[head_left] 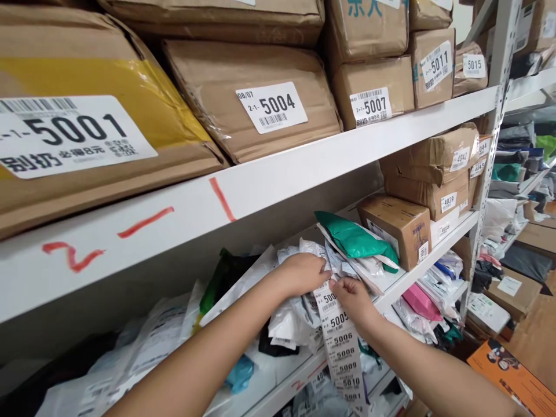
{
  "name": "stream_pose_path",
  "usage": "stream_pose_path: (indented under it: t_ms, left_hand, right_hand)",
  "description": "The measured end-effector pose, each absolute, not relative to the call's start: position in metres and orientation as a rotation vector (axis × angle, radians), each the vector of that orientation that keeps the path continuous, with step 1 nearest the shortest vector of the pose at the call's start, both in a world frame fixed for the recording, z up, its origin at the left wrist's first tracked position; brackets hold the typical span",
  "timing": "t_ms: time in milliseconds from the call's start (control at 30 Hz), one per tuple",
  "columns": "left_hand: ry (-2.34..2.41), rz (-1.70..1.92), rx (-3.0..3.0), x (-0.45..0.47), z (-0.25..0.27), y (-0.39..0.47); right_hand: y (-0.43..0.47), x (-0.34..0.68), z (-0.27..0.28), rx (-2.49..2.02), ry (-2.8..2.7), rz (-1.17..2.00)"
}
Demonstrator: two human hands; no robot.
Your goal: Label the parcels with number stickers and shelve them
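Observation:
A long strip of white number labels (343, 353) hangs down in front of the lower shelf, printed with numbers such as 5005, 5006 and 5008. At its upper end, my left hand (306, 273) pinches the strip with curled fingers. Close beside it, my right hand (353, 298) grips the strip's right edge between thumb and finger. Behind both hands lie white plastic parcels (289, 324) on the lower shelf. A green and white parcel (354, 237) rests just beyond my right hand.
Cardboard boxes labelled 5001 (82, 133), 5004 (269, 104) and 5007 (376, 95) fill the upper shelf, whose white edge (278, 179) crosses above my hands. Brown boxes (397, 226) stand farther right, before a metal post (489, 145). An orange box (512, 376) sits at lower right.

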State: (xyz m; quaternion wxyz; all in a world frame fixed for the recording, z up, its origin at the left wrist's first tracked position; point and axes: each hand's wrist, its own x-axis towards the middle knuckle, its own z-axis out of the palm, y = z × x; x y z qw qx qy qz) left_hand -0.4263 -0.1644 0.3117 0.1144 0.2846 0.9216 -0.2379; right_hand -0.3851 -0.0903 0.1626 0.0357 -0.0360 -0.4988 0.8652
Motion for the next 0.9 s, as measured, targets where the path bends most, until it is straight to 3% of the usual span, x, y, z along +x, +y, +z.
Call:
stream_pose_path:
  t_ms: [333, 567, 733, 900]
  left_hand:
    - [2.682, -0.588, 0.899, -0.44, 0.309, -0.165]
    - [2.735, -0.779, 0.961, -0.432, 0.3, -0.17]
    - [2.801, -0.839, 0.969, -0.426, 0.29, -0.169]
    - [2.855, -0.838, 0.943, -0.423, 0.287, -0.168]
  right_hand:
    - [-0.098, -0.386, 0.16, -0.27, -1.376, 2.73]
    - [-0.094, -0.374, 0.166, -0.118, -1.166, 2.952]
    - [-0.096, -0.366, 0.162, -0.279, -1.096, 2.953]
    - [-0.089, -0.348, 0.145, -0.085, -1.214, 2.956]
